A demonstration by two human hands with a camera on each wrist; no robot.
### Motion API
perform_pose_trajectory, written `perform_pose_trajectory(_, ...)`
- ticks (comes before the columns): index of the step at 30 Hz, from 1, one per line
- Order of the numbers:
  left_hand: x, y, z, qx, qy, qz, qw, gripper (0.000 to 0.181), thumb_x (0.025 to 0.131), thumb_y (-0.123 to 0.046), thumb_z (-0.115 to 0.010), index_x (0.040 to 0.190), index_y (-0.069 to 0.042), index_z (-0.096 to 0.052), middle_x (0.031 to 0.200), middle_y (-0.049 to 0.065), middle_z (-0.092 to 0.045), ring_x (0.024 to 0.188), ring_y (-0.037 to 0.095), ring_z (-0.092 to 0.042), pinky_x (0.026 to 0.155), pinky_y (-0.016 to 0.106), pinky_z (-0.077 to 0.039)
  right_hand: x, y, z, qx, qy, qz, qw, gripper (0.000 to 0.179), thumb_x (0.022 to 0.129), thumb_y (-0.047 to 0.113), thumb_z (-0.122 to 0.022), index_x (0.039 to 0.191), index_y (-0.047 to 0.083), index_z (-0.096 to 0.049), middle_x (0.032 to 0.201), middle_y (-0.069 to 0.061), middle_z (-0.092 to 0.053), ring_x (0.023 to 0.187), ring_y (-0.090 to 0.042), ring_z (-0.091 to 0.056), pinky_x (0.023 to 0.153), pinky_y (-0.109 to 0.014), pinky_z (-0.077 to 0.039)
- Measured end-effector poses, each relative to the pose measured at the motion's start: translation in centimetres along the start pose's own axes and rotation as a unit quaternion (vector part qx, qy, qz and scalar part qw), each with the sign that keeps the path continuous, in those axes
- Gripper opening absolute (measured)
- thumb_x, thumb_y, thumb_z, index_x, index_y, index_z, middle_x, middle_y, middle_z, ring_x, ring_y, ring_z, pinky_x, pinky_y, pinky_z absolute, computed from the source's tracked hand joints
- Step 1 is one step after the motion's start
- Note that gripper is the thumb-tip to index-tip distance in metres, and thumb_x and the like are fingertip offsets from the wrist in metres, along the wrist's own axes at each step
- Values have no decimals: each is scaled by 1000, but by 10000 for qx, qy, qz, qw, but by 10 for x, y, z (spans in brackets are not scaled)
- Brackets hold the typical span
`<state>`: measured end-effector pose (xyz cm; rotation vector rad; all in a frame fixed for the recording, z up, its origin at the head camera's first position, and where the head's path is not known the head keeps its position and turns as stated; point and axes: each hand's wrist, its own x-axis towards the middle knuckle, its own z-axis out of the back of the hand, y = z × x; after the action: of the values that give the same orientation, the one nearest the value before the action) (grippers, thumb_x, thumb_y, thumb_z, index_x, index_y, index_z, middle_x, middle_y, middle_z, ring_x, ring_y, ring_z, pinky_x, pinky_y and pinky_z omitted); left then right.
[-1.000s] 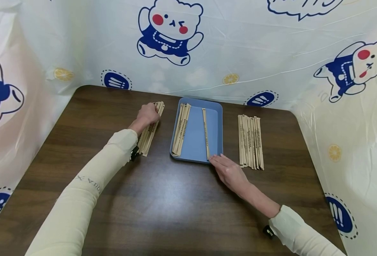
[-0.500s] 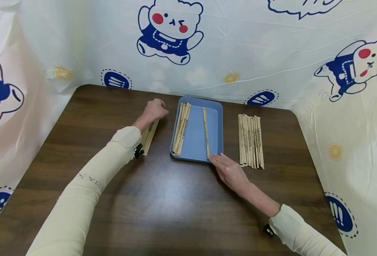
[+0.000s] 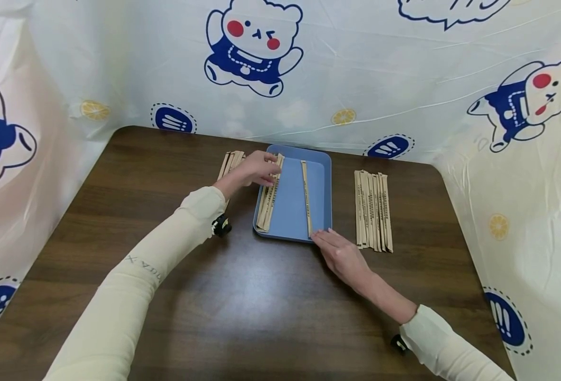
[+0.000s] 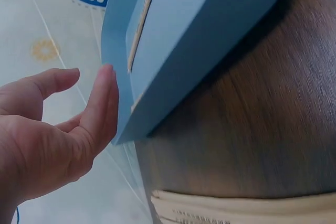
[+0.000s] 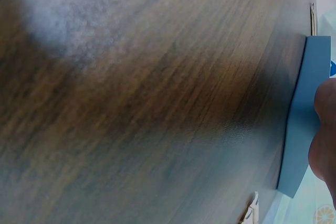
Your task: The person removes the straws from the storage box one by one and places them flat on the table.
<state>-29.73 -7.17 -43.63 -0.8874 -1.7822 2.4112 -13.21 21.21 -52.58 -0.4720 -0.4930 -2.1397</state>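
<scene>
My left hand [image 3: 259, 168] is over the left side of a blue tray [image 3: 290, 211], above a small row of slim paper-wrapped sticks [image 3: 267, 214]. In the left wrist view its thumb and fingers stand apart, with nothing between them. One single wrapped stick [image 3: 306, 196] lies along the right part of the tray. Straight fingers of my right hand [image 3: 344, 258] touch the tray's front right corner, near that stick's lower end. In the right wrist view, parts of this hand's fingers [image 5: 325, 140] are against the tray's outer wall; the rest is out of frame.
Left of the tray, more wrapped sticks [image 3: 232, 159] lie partly hidden under my left forearm. Another row of wrapped sticks [image 3: 373, 211] lies to the right of the tray. All rest on a dark wooden table [image 3: 251, 317], with a printed sheet [image 3: 166, 53] hanging behind it.
My left hand has moved right, from the left row of sticks to over the tray, uncovering the far ends of that row. My right hand and the tray have stayed put.
</scene>
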Motion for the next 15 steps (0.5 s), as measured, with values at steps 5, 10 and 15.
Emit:
perform_pose_trajectory(5,5,-2,-15,-37,42,69,10000,63,100,-10,-60,155,-3,-32,148,20,-43,118,38,-59,92,44,-55,0,0,0,27,18,-15,10000,40,81,-12,-72,120,-8,-68,118,-20,-69,112,-31,-65,102,-46,-48)
perform_pose_trajectory(10,10,0,-28,-53,44,9,10000,63,97,-7,-63,152,-1,-35,147,23,-42,119,39,-58,93,44,-55,0,-1,0,21,10,-15,10000,40,81,-12,-72,120,-8,-68,118,-21,-68,112,-31,-65,102,-46,-48)
perform_pose_trajectory(15,16,3,-42,69,25,16,10000,63,95,-5,-64,151,1,-36,129,28,-54,115,38,-60,91,41,-56,0,-1,1,15,14,-22,10000,38,82,-11,-72,120,-8,-68,118,-21,-69,111,-31,-66,103,-46,-47)
